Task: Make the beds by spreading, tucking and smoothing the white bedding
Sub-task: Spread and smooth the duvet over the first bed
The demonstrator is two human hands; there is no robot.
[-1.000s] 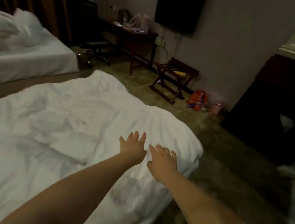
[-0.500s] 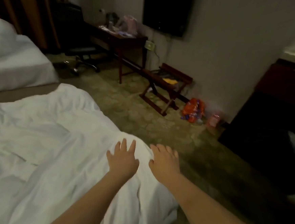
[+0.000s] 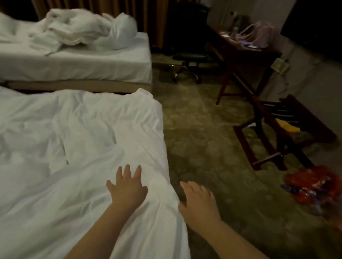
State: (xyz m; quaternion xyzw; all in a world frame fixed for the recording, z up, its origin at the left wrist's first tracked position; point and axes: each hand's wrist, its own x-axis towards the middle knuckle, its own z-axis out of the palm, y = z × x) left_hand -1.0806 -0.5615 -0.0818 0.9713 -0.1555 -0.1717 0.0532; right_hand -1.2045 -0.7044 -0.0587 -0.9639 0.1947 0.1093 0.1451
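White duvet (image 3: 73, 142) lies spread but creased over the near bed, its edge draping toward the carpet (image 3: 206, 142). The left hand (image 3: 127, 189) still presses flat on it, fingers splayed; the right hand (image 3: 198, 203), on the cloth half a second ago, has slipped off and hangs released just beside the edge. Smoothing here seems nearly done, while the far bed (image 3: 78, 69) carries a crumpled bedding heap (image 3: 81, 30) yet to spread

Right hand (image 3: 198, 203) off the duvet (image 3: 73, 142)
It has slipped past the duvet's right edge — now over the carpet (image 3: 215, 153), thumb by the hanging fabric.
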